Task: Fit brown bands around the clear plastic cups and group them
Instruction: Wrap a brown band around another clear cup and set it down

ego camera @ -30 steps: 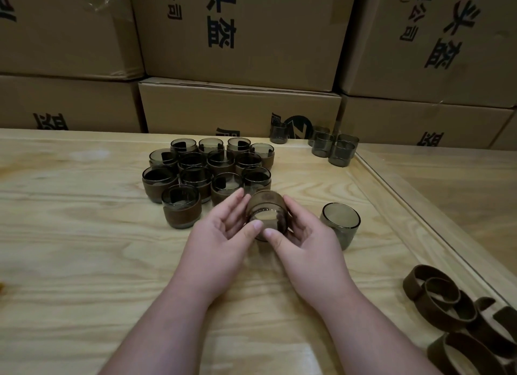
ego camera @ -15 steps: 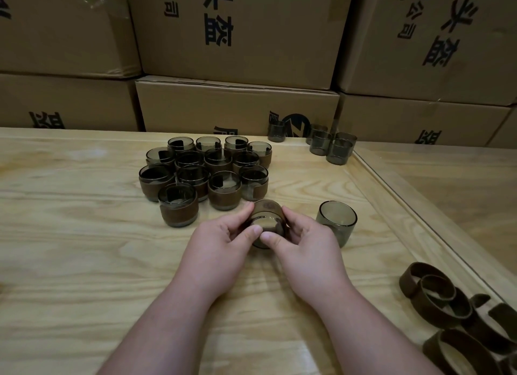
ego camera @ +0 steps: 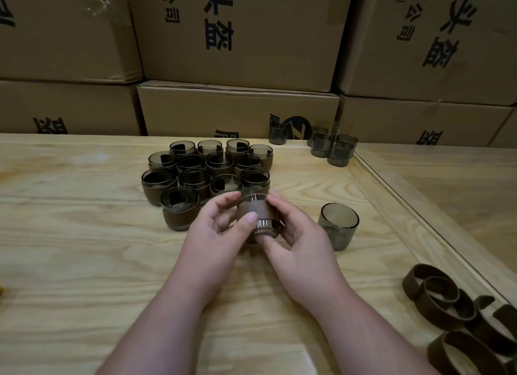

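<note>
Hands are cradling one banded cup just above the counter, beside the finished cluster: the left hand is pinching its brown band, the right hand curling around its side. Light, rigid, slick-looking plastic; gripping the band probably gives surer purchase than the bare rim

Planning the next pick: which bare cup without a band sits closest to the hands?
The lone unbanded cup just right of the right hand; the other bare cups stand far back by the boxes.
</note>
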Available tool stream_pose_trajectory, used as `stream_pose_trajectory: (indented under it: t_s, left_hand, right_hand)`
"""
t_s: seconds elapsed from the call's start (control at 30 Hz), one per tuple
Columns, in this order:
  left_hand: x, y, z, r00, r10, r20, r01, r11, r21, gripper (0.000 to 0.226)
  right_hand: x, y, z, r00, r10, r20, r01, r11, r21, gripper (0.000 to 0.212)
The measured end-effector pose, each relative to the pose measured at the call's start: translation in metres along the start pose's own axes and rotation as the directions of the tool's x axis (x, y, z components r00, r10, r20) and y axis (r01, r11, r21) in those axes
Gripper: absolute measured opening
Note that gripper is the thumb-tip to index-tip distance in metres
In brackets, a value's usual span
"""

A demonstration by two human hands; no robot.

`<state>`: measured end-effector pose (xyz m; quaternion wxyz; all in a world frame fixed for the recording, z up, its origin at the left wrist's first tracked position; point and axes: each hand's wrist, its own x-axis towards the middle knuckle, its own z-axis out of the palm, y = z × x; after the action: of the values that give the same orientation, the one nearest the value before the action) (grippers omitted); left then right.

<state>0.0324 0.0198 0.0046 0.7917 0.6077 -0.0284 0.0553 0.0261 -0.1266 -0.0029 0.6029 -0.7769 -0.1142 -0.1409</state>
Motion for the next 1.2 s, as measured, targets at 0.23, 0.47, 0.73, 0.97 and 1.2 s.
stream_pose_trajectory:
  t_s: [0.23, 0.47, 0.73, 0.97, 1.2]
  left_hand:
    - [-0.002, -0.007, 0.003, 0.981, 0.195, -0.013, -0.165, 0.863, 0.477, 0.044]
    - [0.0, -0.008, 0.003, 0.932, 0.348, -0.103, -0.198, 0.726, 0.659, 0.029]
    - [0.006, -0.006, -0.01, 0.88, 0.385, -0.279, -0.079, 0.697, 0.712, 0.035]
    - [0.005, -0.005, -0.014, 0.858, 0.386, -0.337, -0.044, 0.711, 0.702, 0.033]
    - [0.009, -0.008, -0.021, 0.819, 0.324, -0.473, 0.005, 0.821, 0.57, 0.04]
  right_hand:
    - [0.001, 0.003, 0.003, 0.997, 0.072, -0.034, -0.074, 0.995, -0.074, 0.045]
    - [-0.002, 0.001, 0.004, 0.996, 0.086, 0.005, -0.083, 0.972, -0.218, 0.041]
    - [-0.003, 0.008, -0.001, 0.993, 0.057, -0.106, -0.077, 0.978, -0.195, 0.034]
    - [-0.003, 0.0, -0.018, 0.894, -0.094, -0.438, -0.051, 0.95, -0.307, 0.02]
    - [-0.002, -0.005, -0.023, 0.862, 0.098, -0.497, -0.308, 0.881, -0.36, 0.023]
